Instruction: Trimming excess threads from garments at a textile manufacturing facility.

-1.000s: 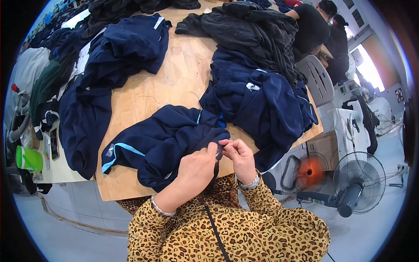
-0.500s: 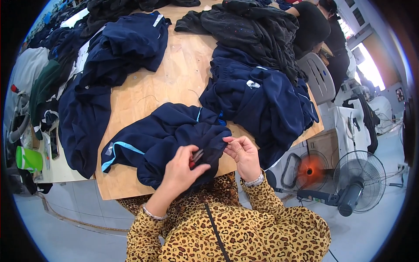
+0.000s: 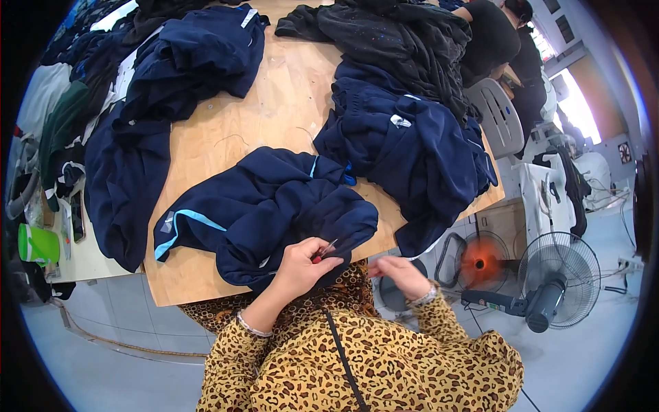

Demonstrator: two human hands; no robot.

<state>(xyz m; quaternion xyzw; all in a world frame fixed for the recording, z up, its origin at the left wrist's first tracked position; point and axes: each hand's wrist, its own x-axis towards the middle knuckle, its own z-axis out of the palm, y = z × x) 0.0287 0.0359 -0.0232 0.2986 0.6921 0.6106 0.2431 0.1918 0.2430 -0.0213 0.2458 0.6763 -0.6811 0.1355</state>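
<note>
A navy garment with light-blue trim lies bunched at the table's near edge, in front of me. My left hand rests at its near side, closed around small thread snips with a red part and metal blades pointing up and to the right. Off the garment, just past the table edge to the right, is my right hand. Its fingers are drawn together over my lap, slightly blurred; whatever they may pinch is too small to make out.
Navy garments lie in piles at the left and right of the wooden table. A dark speckled pile is at the back. Right of me stand a grey fan and a grey chair; a person in black is beyond.
My right hand has let go of the garment's edge and moved right and down, off it. The left hand, with the snips, has shifted slightly right. The garment's right side now looks fuller and rounded.
</note>
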